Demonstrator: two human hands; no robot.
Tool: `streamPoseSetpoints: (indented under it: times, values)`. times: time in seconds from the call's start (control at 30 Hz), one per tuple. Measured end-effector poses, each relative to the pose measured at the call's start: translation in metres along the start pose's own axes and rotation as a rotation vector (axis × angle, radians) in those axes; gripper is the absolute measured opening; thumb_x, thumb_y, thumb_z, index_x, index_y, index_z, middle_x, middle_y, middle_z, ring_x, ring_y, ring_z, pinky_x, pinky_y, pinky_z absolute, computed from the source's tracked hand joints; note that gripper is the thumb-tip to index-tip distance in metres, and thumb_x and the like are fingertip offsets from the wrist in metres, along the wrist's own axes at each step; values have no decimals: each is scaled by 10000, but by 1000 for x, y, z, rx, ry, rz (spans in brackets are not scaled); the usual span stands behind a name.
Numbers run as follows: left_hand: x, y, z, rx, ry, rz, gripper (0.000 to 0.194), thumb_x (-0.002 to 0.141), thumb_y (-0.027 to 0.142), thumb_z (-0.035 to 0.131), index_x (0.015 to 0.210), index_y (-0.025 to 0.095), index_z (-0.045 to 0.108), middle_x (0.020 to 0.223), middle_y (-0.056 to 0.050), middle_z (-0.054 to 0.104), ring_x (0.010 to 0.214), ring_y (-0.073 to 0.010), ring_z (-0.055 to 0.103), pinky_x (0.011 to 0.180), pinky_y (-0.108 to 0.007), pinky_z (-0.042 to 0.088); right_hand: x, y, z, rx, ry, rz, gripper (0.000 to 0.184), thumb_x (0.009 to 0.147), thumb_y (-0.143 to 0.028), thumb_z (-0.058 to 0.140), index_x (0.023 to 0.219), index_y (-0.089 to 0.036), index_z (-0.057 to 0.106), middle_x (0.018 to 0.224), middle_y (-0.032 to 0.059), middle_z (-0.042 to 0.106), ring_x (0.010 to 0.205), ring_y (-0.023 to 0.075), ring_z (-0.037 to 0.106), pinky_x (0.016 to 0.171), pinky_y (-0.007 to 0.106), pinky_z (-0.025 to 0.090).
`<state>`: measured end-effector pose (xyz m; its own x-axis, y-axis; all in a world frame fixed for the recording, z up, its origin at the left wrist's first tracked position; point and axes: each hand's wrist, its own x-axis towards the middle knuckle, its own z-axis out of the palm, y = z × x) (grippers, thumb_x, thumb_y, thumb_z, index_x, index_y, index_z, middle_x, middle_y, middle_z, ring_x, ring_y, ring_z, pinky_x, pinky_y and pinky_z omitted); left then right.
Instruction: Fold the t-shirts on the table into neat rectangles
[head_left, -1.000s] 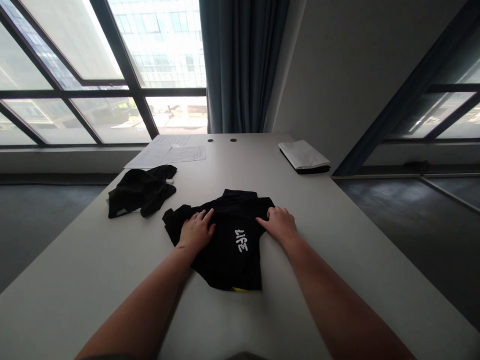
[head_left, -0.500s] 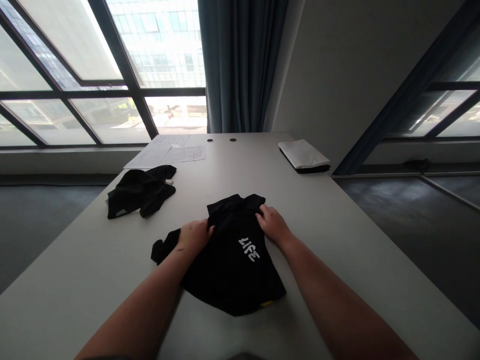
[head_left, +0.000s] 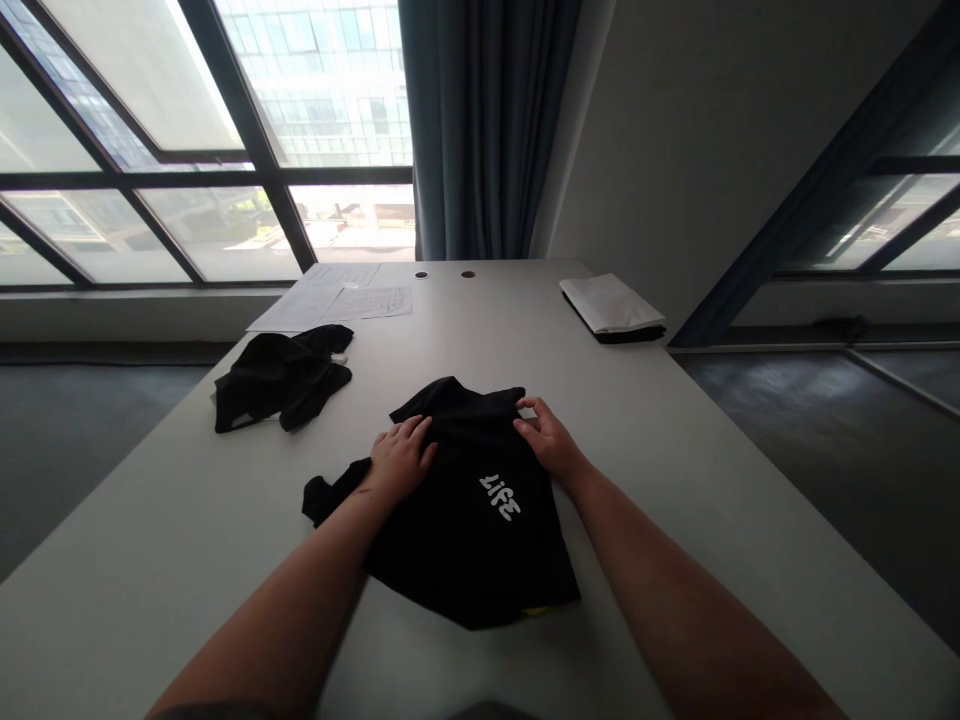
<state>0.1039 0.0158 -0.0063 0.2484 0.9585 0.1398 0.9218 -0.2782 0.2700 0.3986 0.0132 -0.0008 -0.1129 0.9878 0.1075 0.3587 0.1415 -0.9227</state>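
Note:
A black T-shirt [head_left: 457, 510] with white "Life" lettering lies partly folded in front of me. Its sleeve end [head_left: 326, 497] sticks out at the left, and a small yellow patch [head_left: 537, 611] shows at the near hem. My left hand [head_left: 401, 458] rests on the shirt's left side, fingers spread over the cloth. At the upper right corner, my right hand [head_left: 546, 438] has thumb and index finger curled about the fabric edge; its other fingers are partly hidden.
Another black garment [head_left: 281, 380] lies crumpled on the white table [head_left: 660, 520] to the left. Behind it are paper sheets [head_left: 337, 300]. A folded white-and-black cloth item [head_left: 613, 306] sits at the far right. Beyond the table hangs a blue curtain [head_left: 480, 130] beside windows.
My left hand has moved slightly up and right, and its fingers have spread out. The shirt's upper part is flatter and wider, its right edge shifted outward. My right hand's fingers have loosened somewhat.

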Motion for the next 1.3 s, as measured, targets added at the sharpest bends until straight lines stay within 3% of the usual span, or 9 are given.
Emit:
streamPoseSetpoints:
  times: [0.1,0.2,0.3,0.43,0.53,0.63,0.8,1.07,1.3]
  values:
    - [3,-2,-10,73,51,-150,425,1009,441,472,1322,237,674,1430,-148,626,1282,-387,574,1034,-555,426,1,-1,-4,-410,146,-85,235,937,-420,518,1087,-254,587,640,-45,578,560,163,524,608,281,392]
    - [5,-10,-21,161,74,-243,435,1028,465,400,1148,212,733,1214,-163,722,1105,-372,661,974,-548,427,4,0,-9,-675,254,-31,215,956,-410,523,999,-244,653,712,-1,642,654,188,591,646,292,392]
    - [8,-21,-29,198,26,-365,469,1034,470,354,1205,196,695,993,-164,765,939,-351,711,903,-514,440,7,6,-12,-836,155,-45,231,966,-419,556,894,-237,679,828,42,694,806,215,624,744,304,430]
    - [11,-33,-30,205,-48,-428,458,990,496,440,1244,185,661,948,-172,763,954,-366,709,831,-463,470,10,16,-11,-948,27,-111,231,925,-440,650,964,-220,707,1036,97,691,985,262,593,893,354,445]
    - [10,-34,-26,238,74,-333,359,954,468,519,1074,191,714,1078,-180,736,1078,-383,652,878,-487,477,11,20,-9,-923,14,-134,258,923,-450,661,1007,-210,708,1067,104,672,1027,271,572,933,370,442]
    - [9,-34,-21,134,157,-119,293,949,372,546,1142,231,716,1284,-141,677,1195,-338,596,992,-481,467,11,21,-7,-818,-44,-210,239,926,-393,658,1045,-192,708,1082,103,679,1042,261,570,971,372,435]
    - [10,-36,-11,-28,-21,154,458,1002,374,486,1446,302,572,1506,-54,567,1382,-270,514,1159,-466,398,10,18,-7,-631,-142,-325,297,936,-319,643,1192,-185,709,1074,96,700,1029,253,579,978,388,441]
    - [17,-39,-3,66,-93,-4,470,1042,450,418,1473,330,563,1620,3,459,1530,-279,357,1238,-477,310,8,12,-25,-445,-255,-270,387,910,-414,687,1236,-206,711,897,47,670,865,221,613,859,366,501]
    - [22,-50,1,118,-19,-193,528,1011,463,455,1487,257,549,1632,-53,439,1512,-280,383,1241,-448,303,9,16,-52,-438,-376,-262,224,813,-417,761,910,-218,736,1281,113,648,1244,293,567,1126,457,397]
